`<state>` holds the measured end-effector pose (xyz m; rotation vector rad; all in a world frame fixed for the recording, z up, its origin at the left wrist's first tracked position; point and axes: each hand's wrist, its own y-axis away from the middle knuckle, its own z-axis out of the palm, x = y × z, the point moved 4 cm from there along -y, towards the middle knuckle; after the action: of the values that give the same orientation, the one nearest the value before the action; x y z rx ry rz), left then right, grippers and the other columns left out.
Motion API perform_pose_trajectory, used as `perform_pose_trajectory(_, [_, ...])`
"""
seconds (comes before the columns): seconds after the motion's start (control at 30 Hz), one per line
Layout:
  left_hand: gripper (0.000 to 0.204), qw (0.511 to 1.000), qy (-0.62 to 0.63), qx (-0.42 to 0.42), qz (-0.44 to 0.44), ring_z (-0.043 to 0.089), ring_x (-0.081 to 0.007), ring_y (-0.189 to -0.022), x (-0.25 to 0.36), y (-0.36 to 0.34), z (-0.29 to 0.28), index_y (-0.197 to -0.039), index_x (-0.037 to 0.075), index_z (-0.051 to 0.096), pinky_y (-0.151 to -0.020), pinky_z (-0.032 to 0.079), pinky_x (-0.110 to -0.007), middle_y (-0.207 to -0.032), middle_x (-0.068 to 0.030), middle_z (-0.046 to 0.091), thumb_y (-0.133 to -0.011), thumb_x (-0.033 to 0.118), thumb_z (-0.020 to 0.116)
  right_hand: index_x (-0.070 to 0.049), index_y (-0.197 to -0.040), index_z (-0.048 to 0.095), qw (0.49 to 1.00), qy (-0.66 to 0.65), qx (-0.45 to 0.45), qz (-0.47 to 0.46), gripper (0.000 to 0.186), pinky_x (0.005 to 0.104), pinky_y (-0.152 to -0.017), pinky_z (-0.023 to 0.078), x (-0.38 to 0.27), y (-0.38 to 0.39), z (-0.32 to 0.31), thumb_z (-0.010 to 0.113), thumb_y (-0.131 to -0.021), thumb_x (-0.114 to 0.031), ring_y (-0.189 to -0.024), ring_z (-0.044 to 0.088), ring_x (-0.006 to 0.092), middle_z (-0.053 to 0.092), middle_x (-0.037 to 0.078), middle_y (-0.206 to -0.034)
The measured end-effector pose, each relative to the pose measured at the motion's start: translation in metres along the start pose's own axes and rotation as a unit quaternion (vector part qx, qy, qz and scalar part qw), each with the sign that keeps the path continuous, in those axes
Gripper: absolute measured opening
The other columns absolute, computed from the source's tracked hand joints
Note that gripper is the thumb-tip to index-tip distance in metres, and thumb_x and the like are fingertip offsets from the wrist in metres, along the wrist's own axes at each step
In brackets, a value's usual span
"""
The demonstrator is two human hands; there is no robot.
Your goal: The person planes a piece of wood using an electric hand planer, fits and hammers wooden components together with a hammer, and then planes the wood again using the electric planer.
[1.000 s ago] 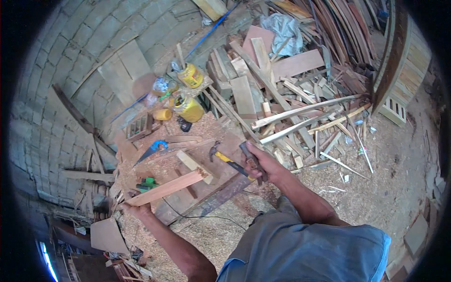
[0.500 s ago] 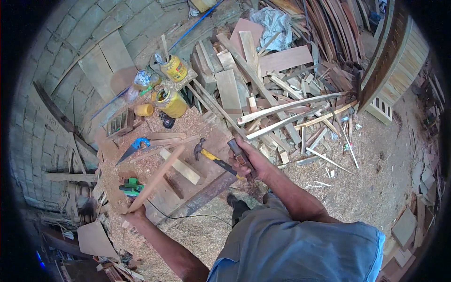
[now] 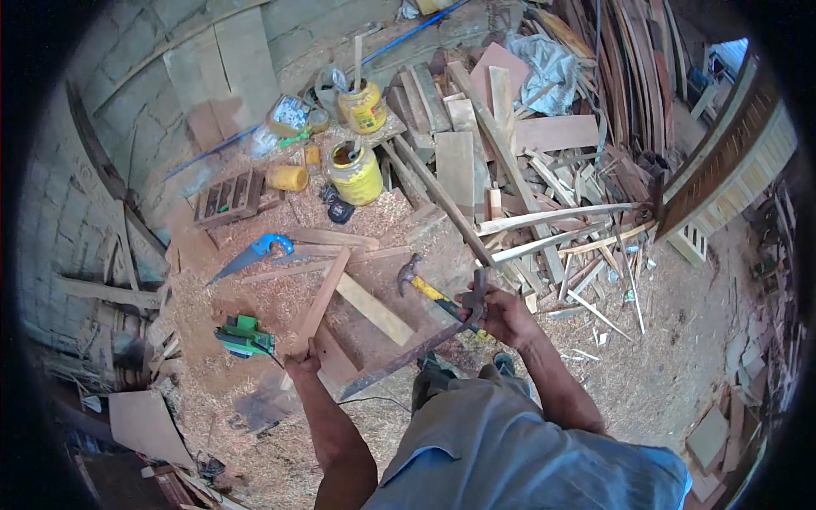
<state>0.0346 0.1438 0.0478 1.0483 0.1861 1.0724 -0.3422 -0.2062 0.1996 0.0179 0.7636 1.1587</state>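
Observation:
My left hand (image 3: 303, 359) is closed round the near end of a long reddish wooden slat (image 3: 323, 297), which slants up over the workbench (image 3: 374, 285). In my right hand (image 3: 501, 316), held beyond the bench's right edge, is a dark wooden tool (image 3: 478, 297) shaped like a small hand plane; my fingers hide part of it. A claw hammer (image 3: 429, 291) with a yellow and black handle lies close by, its lower end partly behind my right hand. Between the slat and the hammer rests a pale wooden block (image 3: 374, 310).
A green power planer (image 3: 245, 337) with a cord sits on the bench's left, below a blue-handled handsaw (image 3: 259, 255). Yellow plastic jars (image 3: 357, 177) and a wooden crate (image 3: 229, 198) stand behind. Scrap wood (image 3: 544, 195) is heaped at the right, and shavings cover the floor.
My left hand has moved right and inward with the slat, now over the bench's near part. My right hand has turned the dark tool to another angle. The whole view has shifted.

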Motion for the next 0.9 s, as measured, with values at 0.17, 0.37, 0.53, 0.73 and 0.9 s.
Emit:
perform_pose_trajectory(0.17, [0.059, 0.984, -0.062, -0.163, -0.031, 0.061, -0.0328, -0.112, 0.062, -0.063, -0.070, -0.121, 0.000, 0.054, -0.093, 0.057, -0.048, -0.122, -0.0171, 0.060, -0.097, 0.053, 0.044, 0.002, -0.127, 0.052, 0.999, 0.004, -0.006, 0.036, 0.034, 0.0439, -0.100, 0.052, 0.046, -0.011, 0.026, 0.058, -0.097, -0.011, -0.110, 0.064, 0.0331, 0.062, 0.021, -0.121])
perform_pose_trajectory(0.37, [0.053, 0.977, -0.201, -0.038, -0.060, 0.065, -0.0278, -0.080, 0.014, -0.019, -0.070, -0.109, 0.002, 0.055, -0.077, 0.059, -0.044, -0.090, -0.0115, 0.062, -0.094, 0.053, 0.054, -0.001, -0.120, 0.058, 0.990, 0.058, 0.123, 0.050, 0.027, 0.0421, -0.092, 0.056, 0.077, -0.011, 0.022, 0.064, -0.094, -0.004, -0.111, 0.065, 0.0324, 0.066, 0.012, -0.115])
perform_pose_trajectory(0.53, [0.035, 0.887, -0.457, -0.060, 0.033, 0.061, -0.0195, -0.071, -0.029, 0.070, -0.036, -0.098, 0.011, 0.056, -0.063, 0.050, -0.034, -0.081, -0.0050, 0.059, -0.092, 0.043, 0.066, -0.008, -0.109, 0.061, 0.994, 0.063, 0.078, 0.048, 0.020, 0.0396, -0.091, 0.056, 0.097, -0.029, 0.051, 0.068, -0.091, -0.004, -0.100, 0.067, 0.0214, 0.066, 0.007, -0.105])
perform_pose_trajectory(0.73, [0.052, 0.606, -0.678, -0.403, 0.104, 0.065, -0.0307, -0.094, -0.103, 0.172, 0.033, -0.128, -0.001, 0.053, -0.085, 0.052, -0.040, -0.104, -0.0145, 0.066, -0.091, 0.032, 0.069, -0.007, -0.108, 0.059, 0.980, 0.082, 0.162, 0.076, 0.024, 0.0384, -0.091, 0.055, 0.111, -0.043, 0.091, 0.073, -0.088, -0.010, -0.099, 0.065, 0.0204, 0.065, 0.008, -0.103])
perform_pose_trajectory(0.9, [0.049, 0.457, -0.743, -0.435, 0.224, 0.065, -0.0369, -0.100, -0.138, 0.207, 0.071, -0.129, 0.000, 0.053, -0.086, 0.051, -0.046, -0.108, -0.0229, 0.064, -0.090, 0.026, 0.068, -0.007, -0.107, 0.061, 0.979, 0.123, 0.151, 0.061, 0.023, 0.0337, -0.087, 0.052, 0.120, -0.048, 0.100, 0.073, -0.089, -0.016, -0.098, 0.065, 0.0175, 0.066, 0.007, -0.102])
